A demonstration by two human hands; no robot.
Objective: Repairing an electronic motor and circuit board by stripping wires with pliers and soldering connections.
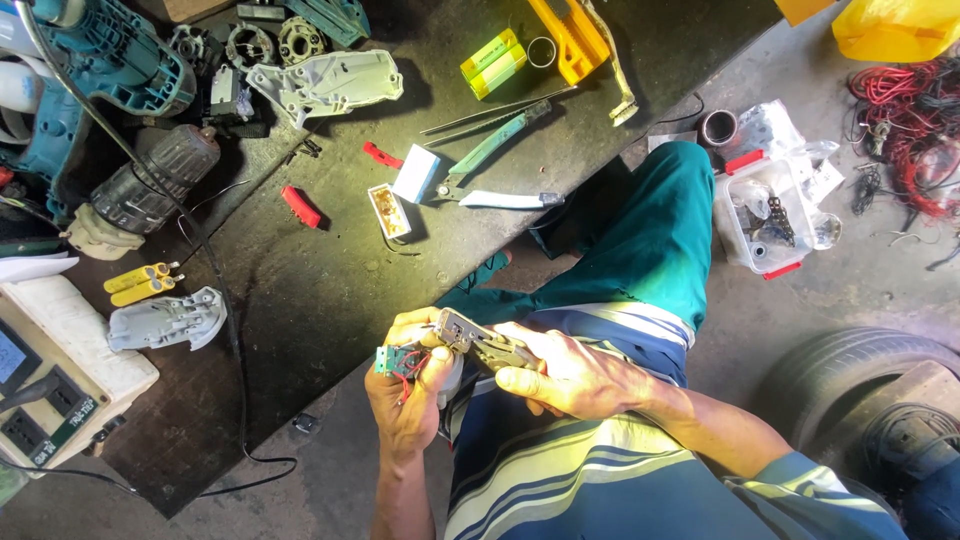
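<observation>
My left hand [407, 395] holds a small green circuit board [392, 360] with red wires against my lap. My right hand [560, 375] grips a grey metal plier-like tool [470, 335], whose jaws touch the board's wires just above my left thumb. Both hands sit over my striped shirt, at the near edge of the dark work table [330, 290].
On the table lie grey plastic housing halves [325, 85] [165, 320], a drill motor [150, 185], a teal tool body [95, 60], yellow-green cells [492, 62], pliers [490, 150] and tweezers. A clear parts box [765, 215], red wire tangle [905, 110] and tyre [850, 370] are at my right.
</observation>
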